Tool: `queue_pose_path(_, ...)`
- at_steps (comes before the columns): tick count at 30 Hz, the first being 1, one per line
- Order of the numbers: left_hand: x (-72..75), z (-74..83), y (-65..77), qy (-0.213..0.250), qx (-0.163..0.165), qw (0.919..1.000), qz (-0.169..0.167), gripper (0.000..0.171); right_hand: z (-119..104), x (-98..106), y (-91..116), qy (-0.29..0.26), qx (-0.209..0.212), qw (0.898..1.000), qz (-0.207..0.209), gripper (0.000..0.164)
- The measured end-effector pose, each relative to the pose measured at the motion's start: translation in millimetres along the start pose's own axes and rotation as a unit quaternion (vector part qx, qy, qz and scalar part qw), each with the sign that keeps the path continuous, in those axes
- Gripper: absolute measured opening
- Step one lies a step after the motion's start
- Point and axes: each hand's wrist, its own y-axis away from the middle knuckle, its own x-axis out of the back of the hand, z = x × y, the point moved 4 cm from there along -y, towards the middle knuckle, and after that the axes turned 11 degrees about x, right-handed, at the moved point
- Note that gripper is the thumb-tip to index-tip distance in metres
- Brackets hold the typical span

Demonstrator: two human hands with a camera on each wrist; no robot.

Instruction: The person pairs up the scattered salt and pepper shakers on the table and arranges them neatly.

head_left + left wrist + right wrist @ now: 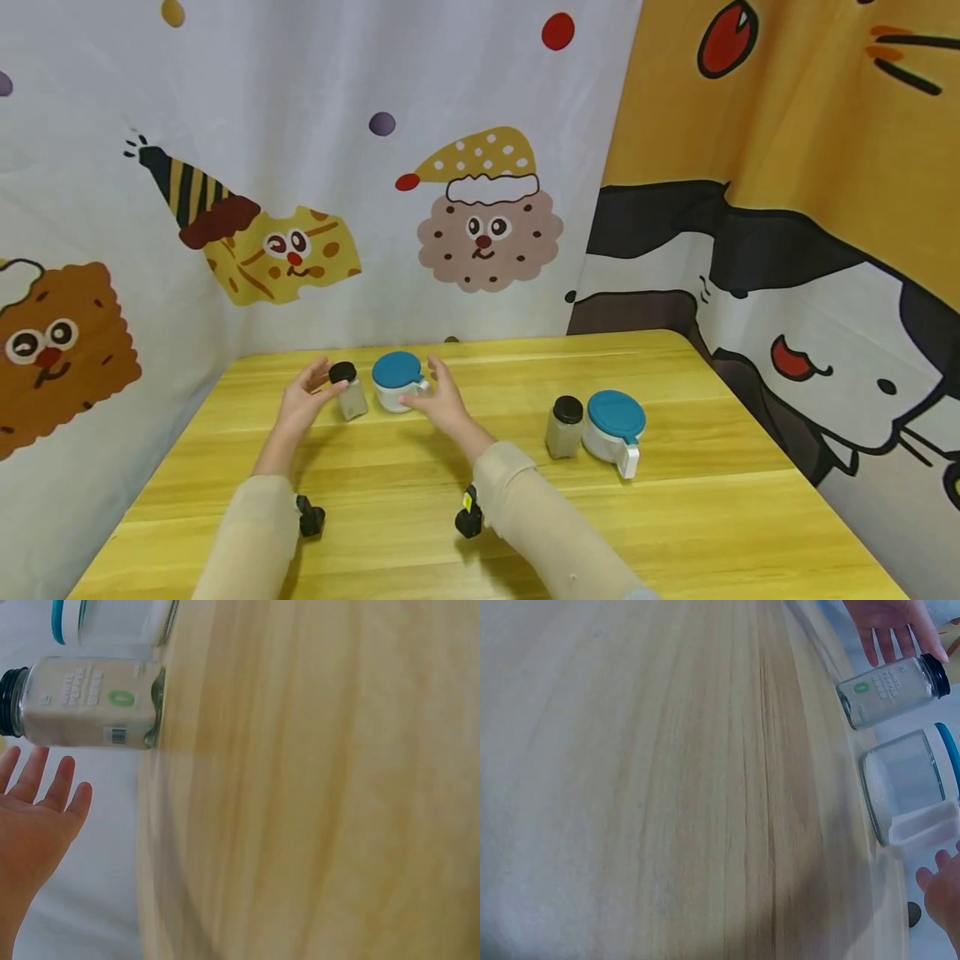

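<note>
At the far left of the table stands a glass spice jar [352,401] with a black cap and a pale powder inside; in the left wrist view this jar [94,705] shows blurred print and a green mark. My left hand [302,405] is beside it, fingers spread, thumb close to the cap; whether they touch I cannot tell. Just right of it is a glass canister [396,379] with a blue lid and a white handle [924,825]. Around that handle side hovers my right hand [444,407], thumb and fingers apart, gripping nothing.
A second black-capped spice jar [565,427] and a second blue-lidded canister [615,421], handle toward the front, stand close together on the right of the wooden table [405,517]. Behind the table hangs a printed curtain [322,150].
</note>
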Motion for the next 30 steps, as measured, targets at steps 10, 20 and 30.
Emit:
queue_pose_path(10,-5.3,1.1,-1.4,0.017,0.022,0.9995,0.014,0.083,5.2,-3.4,-4.3,0.015,-0.006,1.0,-0.013,0.093)
queue_pose_path(20,-5.3,-4.4,1.2,0.041,0.032,0.9983,0.027,0.08,6.8,-12.8,-10.9,-0.007,0.006,1.0,-0.022,0.094)
queue_pose_path(30,-8.4,-7.3,-2.4,0.031,0.041,0.9985,0.016,0.08,10.2,-12.4,-16.6,0.009,-0.014,1.0,-0.022,0.094)
